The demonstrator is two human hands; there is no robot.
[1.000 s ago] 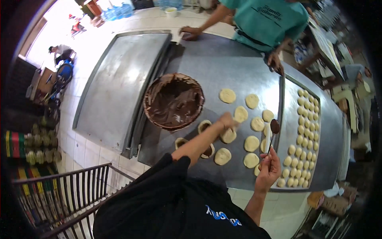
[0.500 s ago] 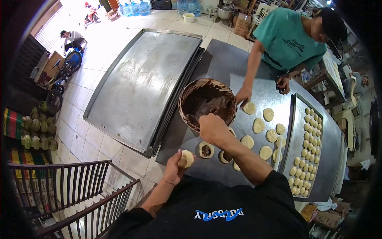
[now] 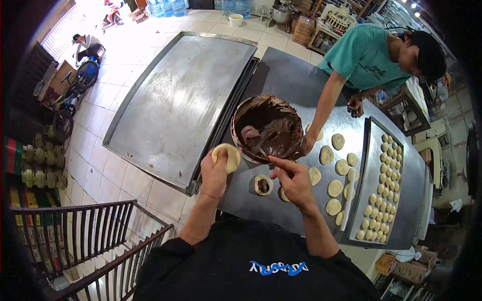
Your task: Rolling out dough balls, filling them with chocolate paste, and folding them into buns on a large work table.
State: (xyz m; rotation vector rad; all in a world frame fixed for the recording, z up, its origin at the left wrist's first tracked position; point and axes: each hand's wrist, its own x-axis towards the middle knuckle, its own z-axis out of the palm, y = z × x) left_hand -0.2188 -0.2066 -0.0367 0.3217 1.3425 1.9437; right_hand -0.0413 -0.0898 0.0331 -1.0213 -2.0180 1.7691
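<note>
My left hand (image 3: 213, 173) is closed around a pale dough round (image 3: 231, 159), raised left of a bucket (image 3: 235, 131) of chocolate filling. Its thumb presses into the dough. My right hand (image 3: 295, 184) hovers at the bucket's near rim, index finger stretched toward it and dark with chocolate. From its fingers a thin chocolate-coated tool seems to reach into the bucket, where a lighter clump (image 3: 250, 134) stands up; its exact kind is unclear. Beneath, a flat dough round with chocolate on it (image 3: 263, 185) lies on the metal table. More rounds are partly hidden by my right hand.
Across the table, a co-worker's hand (image 3: 306, 144) is at the bucket's right rim. Flat dough rounds (image 3: 335, 188) and a white rolling pin (image 3: 347, 208) lie to the right. Beyond is a tray (image 3: 370, 131) of small dough balls. Stacked metal trays (image 3: 175, 95) stand left.
My left hand has risen with the dough round toward the bucket. My right hand has drawn back out of the bucket. The co-worker's hand has moved from a dough round to the rim.
</note>
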